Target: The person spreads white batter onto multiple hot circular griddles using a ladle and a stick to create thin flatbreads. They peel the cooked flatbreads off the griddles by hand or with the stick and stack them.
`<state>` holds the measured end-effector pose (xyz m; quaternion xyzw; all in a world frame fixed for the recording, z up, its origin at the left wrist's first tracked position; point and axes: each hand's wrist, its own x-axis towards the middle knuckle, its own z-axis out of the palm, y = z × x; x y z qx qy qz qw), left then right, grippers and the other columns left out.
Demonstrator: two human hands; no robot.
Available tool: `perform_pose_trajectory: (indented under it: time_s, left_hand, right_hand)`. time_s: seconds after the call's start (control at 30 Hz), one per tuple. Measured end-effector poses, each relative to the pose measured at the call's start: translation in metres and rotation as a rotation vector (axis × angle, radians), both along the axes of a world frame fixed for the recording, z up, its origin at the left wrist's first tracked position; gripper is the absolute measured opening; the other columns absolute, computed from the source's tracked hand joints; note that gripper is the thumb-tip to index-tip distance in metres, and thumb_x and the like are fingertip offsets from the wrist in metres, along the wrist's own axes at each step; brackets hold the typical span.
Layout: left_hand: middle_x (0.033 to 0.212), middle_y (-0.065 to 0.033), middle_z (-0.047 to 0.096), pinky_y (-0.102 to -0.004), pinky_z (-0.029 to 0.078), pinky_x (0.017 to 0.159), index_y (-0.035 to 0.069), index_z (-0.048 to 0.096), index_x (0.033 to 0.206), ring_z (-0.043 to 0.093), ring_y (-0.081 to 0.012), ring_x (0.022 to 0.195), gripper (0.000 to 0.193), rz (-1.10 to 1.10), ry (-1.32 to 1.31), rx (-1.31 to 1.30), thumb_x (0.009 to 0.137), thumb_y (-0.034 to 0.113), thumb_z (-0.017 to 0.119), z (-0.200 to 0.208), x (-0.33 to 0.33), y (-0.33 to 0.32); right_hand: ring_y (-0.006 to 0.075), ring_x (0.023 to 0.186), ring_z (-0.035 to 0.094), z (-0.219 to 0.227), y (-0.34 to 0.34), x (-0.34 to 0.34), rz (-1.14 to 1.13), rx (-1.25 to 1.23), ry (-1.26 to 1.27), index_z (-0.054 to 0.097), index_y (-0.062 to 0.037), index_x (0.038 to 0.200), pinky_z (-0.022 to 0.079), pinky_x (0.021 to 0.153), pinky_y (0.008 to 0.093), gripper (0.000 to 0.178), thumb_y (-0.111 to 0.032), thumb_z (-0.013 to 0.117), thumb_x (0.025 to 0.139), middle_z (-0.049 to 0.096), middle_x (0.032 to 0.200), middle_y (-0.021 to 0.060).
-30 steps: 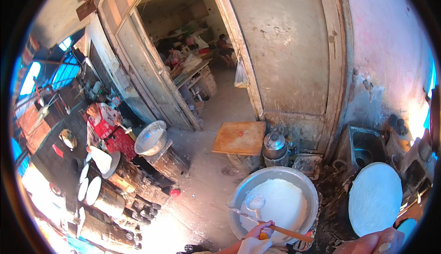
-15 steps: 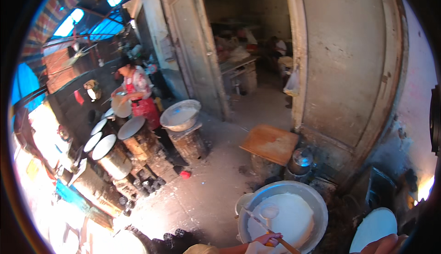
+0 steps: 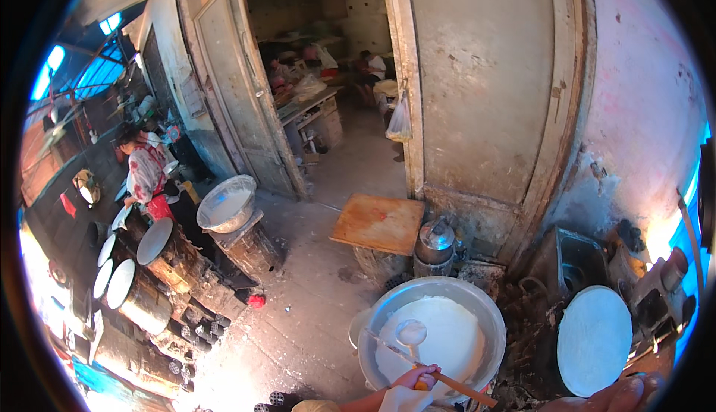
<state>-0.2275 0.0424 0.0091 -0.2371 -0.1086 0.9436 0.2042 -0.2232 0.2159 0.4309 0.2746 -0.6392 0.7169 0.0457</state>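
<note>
In a large grey metal basin (image 3: 492,315) of white batter-like liquid, a ladle (image 3: 411,332) rests with its round bowl at the surface. My left hand (image 3: 419,377) is closed round its handle above the near side of the basin. A long wooden stick (image 3: 466,390) slants across the basin and passes under or through that hand; which of the two I cannot make out. My right hand (image 3: 623,397) is at the lower right edge, cut off, beside the near rim of a round white-coated pan (image 3: 594,341). What its fingers do is not clear.
A wooden board (image 3: 379,222) on a stand and a metal kettle (image 3: 435,242) stand beyond the basin. Another basin (image 3: 226,205) sits on a drum at left, near several round pans (image 3: 155,241) on stoves. A person (image 3: 145,173) works there. A doorway opens behind.
The view has swung right, so the basin and pan appear further left and the pan shows more fully. The person at left has bent toward the pans, lowering the disc held earlier.
</note>
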Motion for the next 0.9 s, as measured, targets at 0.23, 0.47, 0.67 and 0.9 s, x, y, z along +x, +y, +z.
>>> perform_pose_trajectory:
  time_s: [0.23, 0.47, 0.67, 0.9]
  left_hand:
    - [0.06, 0.0026, 0.037, -0.0128, 0.031, 0.039, 0.001, 0.049, 0.093, 0.038, -0.0023, 0.048, 0.009, -0.062, -0.07, 0.021, 0.089, 0.009, 0.051, 0.002, 0.0, 0.0]
    - [0.063, 0.0007, 0.04, -0.0142, 0.035, 0.043, 0.001, 0.049, 0.093, 0.039, -0.0036, 0.049, 0.007, -0.087, -0.139, 0.086, 0.088, 0.006, 0.05, 0.012, -0.006, -0.001]
    - [0.064, 0.0007, 0.039, -0.0146, 0.037, 0.044, 0.001, 0.05, 0.094, 0.04, -0.0039, 0.049, 0.009, -0.114, -0.075, 0.069, 0.088, 0.007, 0.049, 0.008, -0.002, -0.012]
    - [0.064, 0.0005, 0.039, -0.0149, 0.037, 0.044, 0.0, 0.05, 0.094, 0.04, -0.0043, 0.049, 0.009, -0.117, -0.122, 0.018, 0.089, 0.009, 0.049, 0.01, -0.002, -0.011]
  right_hand:
    - [0.0114, 0.052, 0.042, 0.0, -0.005, 0.008, -0.088, 0.022, 0.004, 0.047, -0.0047, 0.071, 0.039, 0.045, 0.0235, 0.026, -0.013, 0.071, 0.065, 0.042, 0.067, 0.0007]
    - [0.01, 0.052, 0.043, 0.011, -0.007, 0.026, -0.376, 0.103, -0.02, 0.045, -0.0038, 0.075, 0.039, 0.044, 0.0216, 0.03, -0.014, 0.072, 0.065, 0.042, 0.069, 0.0011]
    - [0.0106, 0.05, 0.043, -0.002, 0.004, 0.03, -0.422, 0.007, -0.055, 0.043, -0.0041, 0.076, 0.039, 0.043, 0.0212, 0.033, -0.01, 0.073, 0.063, 0.042, 0.068, 0.0018]
    - [0.0109, 0.043, 0.041, -0.009, 0.009, 0.015, -0.142, -0.329, -0.055, 0.039, -0.0079, 0.066, 0.036, 0.04, 0.0218, 0.03, -0.002, 0.069, 0.064, 0.043, 0.058, 0.002]
